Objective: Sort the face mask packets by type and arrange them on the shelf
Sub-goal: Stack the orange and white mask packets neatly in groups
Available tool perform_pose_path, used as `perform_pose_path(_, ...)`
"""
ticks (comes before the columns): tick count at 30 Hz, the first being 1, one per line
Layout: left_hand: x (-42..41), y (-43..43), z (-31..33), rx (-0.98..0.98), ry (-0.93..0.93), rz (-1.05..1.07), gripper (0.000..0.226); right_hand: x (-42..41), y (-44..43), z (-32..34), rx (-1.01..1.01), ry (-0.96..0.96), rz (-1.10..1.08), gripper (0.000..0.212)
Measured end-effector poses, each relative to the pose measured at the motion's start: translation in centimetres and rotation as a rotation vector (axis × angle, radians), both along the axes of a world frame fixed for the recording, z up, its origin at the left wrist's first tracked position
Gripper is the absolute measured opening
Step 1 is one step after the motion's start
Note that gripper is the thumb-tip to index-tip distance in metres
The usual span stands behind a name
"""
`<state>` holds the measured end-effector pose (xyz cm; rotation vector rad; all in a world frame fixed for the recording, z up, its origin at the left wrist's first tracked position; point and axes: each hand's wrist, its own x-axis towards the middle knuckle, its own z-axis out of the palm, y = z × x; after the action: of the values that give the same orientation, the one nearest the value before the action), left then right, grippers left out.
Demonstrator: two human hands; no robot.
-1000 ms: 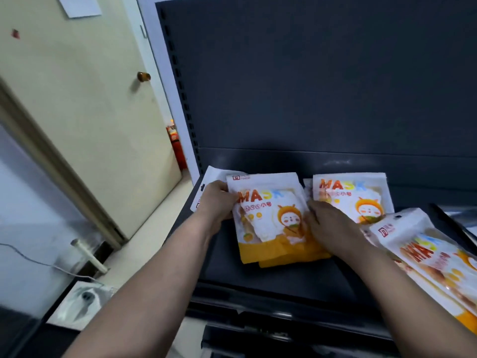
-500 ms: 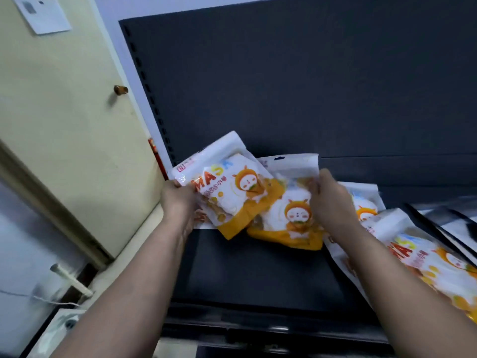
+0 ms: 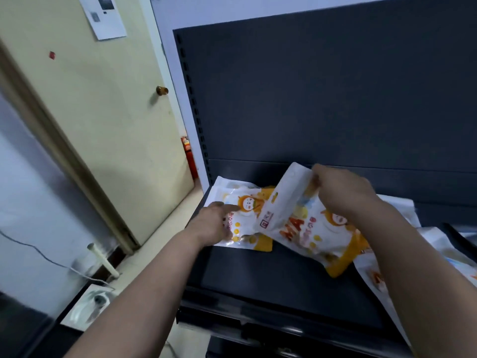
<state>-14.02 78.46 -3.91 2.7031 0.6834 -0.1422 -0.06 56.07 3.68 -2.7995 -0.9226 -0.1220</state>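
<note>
Presently, my stock on the dark shelf point(image 3: 258, 285), listed from its left edge:

Item one: an orange-and-white mask packet point(image 3: 242, 215) lying flat at the back-left corner, on top of at least one more packet. My left hand point(image 3: 213, 226) rests on its near-left edge with fingers spread, its grip open, pressing and not pinching.

Item two: a second mask packet point(image 3: 304, 228) of the same orange print, tilted, its upper end lifted off the shelf and overlapping item one. My right hand point(image 3: 343, 192) has its grip closed on that upper edge.

Item three: loose packets point(image 3: 438, 254) toward the right edge, partly hidden by my forearm; type unclear.

Handling note: I judge the step is squaring item two onto item one. I should keep the left hand pinning the pile, lower the packet flat, and line up edges and print direction before letting go, as the glossy film looks slippery.
</note>
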Motion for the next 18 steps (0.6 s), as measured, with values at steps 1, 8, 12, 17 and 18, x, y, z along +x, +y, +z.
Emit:
perform_pose_path(1, 0.2, 0.0, -0.2, -0.010, -0.055, 0.017, 0.069, 0.0, 0.1, -0.2, -0.006, 0.047, 0.026, 0.026)
perform_pose_path(8, -0.3, 0.4, -0.5, -0.287, -0.401, 0.221, 0.047, -2.3, 3.3, -1.3, -0.037, 0.154, 0.221, 0.020)
perform_pose_path(12, -2.5, 1.7, 1.2, -0.347, -0.674, 0.323, 0.031, -4.1, 8.8, -1.6, -0.074, 0.080, 0.332, 0.026)
perform_pose_path(17, -5.2, 2.9, 1.3, -0.228, -0.384, -0.045, 0.053, -6.5, 10.4, -5.2, 0.139, -0.078, 0.399, 0.051)
perform_pose_path(18, -5.3, 3.0, 0.9, -0.118, -0.254, -0.121, 0.065, -7.1, 9.4, -5.9, 0.119, -0.088, 0.413, 0.051)
